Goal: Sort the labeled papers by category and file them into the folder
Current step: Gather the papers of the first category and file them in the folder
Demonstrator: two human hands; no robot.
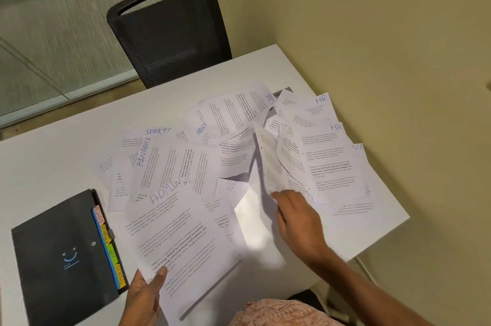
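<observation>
- Head camera: my left hand (143,296) grips the bottom corner of the sheet marked ADMIN (183,222), thumb on top
- My right hand (297,216) reaches into the scattered papers (233,113) at the edge of a raised sheet (269,163); I cannot tell whether it pinches it
- Black folder (61,259) with coloured tabs (111,248) lies shut on the bench (53,161), left of the papers

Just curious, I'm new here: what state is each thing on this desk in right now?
Folder: closed, flat on the table, coloured tabs showing.
ADMIN sheet: lifted, gripped by the left hand.
Raised sheet: stood on edge, held by the right hand.
Other papers: spread overlapping, unsorted.
Chair: empty, at the table.
</observation>
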